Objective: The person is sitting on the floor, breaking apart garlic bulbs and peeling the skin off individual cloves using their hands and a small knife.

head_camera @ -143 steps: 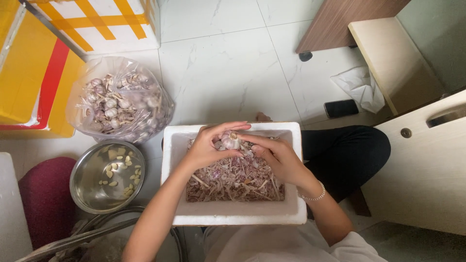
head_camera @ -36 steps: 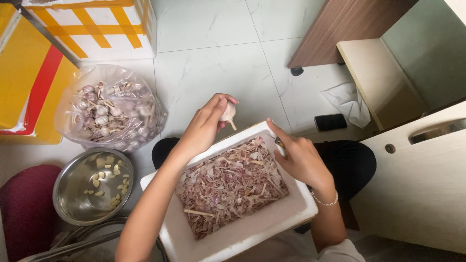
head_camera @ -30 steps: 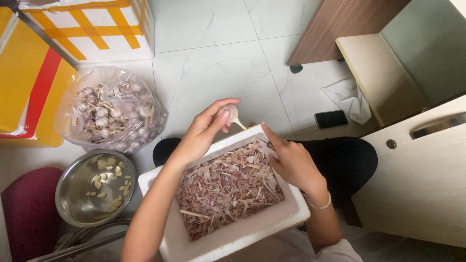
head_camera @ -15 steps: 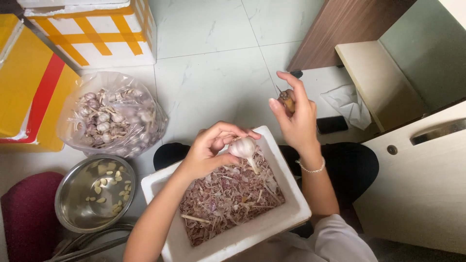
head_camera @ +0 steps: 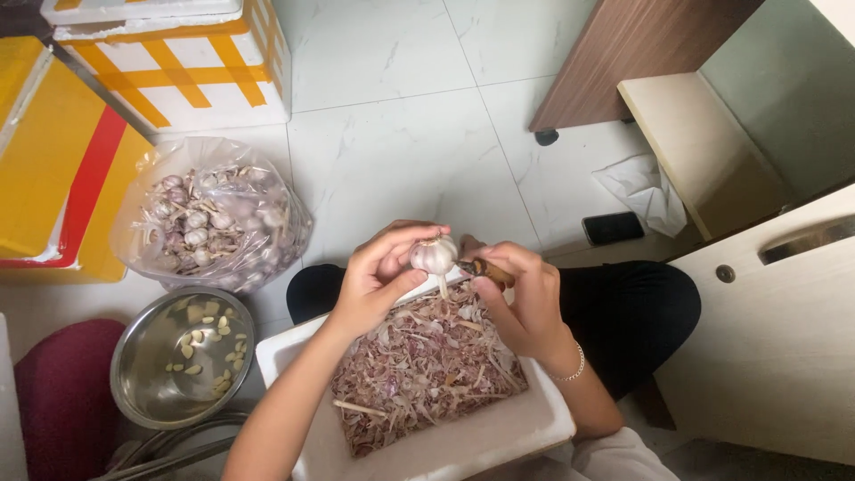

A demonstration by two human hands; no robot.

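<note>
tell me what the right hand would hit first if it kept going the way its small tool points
The right hand holds a small wooden-handled tool aimed leftward at the garlic bulb in the left hand. Going straight on, it would most likely meet the bulb first; the tip already looks to be at it, though depth is hard to judge.

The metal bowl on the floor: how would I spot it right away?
Start at the white foam box on the person's lap and look to its left. The round steel bowl sits there, below the clear bag of garlic bulbs. Only it is shiny and holds peeled cloves.
</note>
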